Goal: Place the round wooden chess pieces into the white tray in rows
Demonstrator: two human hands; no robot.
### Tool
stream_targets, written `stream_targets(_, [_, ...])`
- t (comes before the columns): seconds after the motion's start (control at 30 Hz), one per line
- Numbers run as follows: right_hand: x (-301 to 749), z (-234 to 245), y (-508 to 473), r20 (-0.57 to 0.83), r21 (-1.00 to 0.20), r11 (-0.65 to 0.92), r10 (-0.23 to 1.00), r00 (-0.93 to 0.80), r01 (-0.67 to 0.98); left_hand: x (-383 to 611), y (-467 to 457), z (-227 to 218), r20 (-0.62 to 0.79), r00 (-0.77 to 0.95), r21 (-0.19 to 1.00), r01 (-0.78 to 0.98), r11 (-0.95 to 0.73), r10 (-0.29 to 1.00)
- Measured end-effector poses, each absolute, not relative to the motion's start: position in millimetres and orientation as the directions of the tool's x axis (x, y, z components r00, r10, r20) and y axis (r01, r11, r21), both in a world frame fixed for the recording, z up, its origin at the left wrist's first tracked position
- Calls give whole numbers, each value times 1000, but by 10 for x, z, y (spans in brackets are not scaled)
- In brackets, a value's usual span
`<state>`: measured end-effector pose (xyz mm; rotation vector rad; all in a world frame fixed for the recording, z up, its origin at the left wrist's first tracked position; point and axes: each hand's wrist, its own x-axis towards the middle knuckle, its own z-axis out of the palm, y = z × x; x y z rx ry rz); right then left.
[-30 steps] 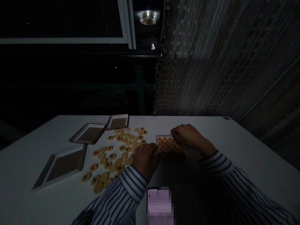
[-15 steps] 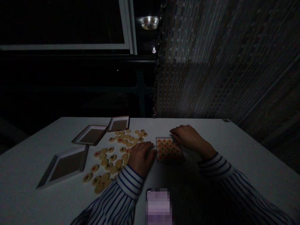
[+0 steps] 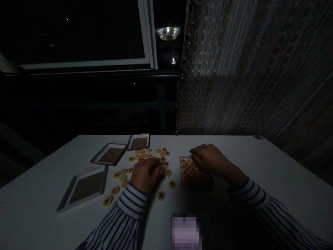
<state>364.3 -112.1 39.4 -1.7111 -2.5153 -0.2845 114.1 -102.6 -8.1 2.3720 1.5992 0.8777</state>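
My left hand [image 3: 145, 175] is low over loose wooden xiangqi pieces [image 3: 130, 170] on the white table. Its thumb and fingers are apart, and I see nothing held between them. Several pieces with black characters lie just right of it, one [image 3: 161, 196] closer to me. My right hand [image 3: 212, 158] rests over the far right corner of a clear box [image 3: 180, 170] filled with rows of red-character pieces [image 3: 190, 172]. The index finger points left along the far edge; the thumb and other fingertips are hidden, so a grip cannot be made out.
Three shallow trays or lids [image 3: 87, 187] lie on the left of the white table [image 3: 281, 180]. A phone [image 3: 186, 232] with a blurred screen lies near me. Beyond the far edge hang a string curtain [image 3: 223, 69] and a dark window [image 3: 104, 64].
My left hand has moved left over the loose pieces, several of which now lie to its right. The right hand stays at the box's far corner. The view has shifted slightly.
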Motion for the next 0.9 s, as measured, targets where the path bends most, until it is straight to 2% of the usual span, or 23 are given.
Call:
stream_targets(0.37, [3347,397,-1113,201,-76,444,884,-422,893,634,-692,-87,304,120,419,874,-246,945])
stream_targets(0.57, [3031,507,-1024,200,-143,491,865,-461,859,501,-618,-255,284,110,329,922,-205,953])
stream_targets(0.77, [2689,430,-771,119,-223,498,867,-484,838,489,-613,-328,268,67,257,957,-138,961])
stream_targets(0.9, [2475,322,-601,101,-207,521,853,-511,828,514,-625,-322,209,39,246,965,-91,977])
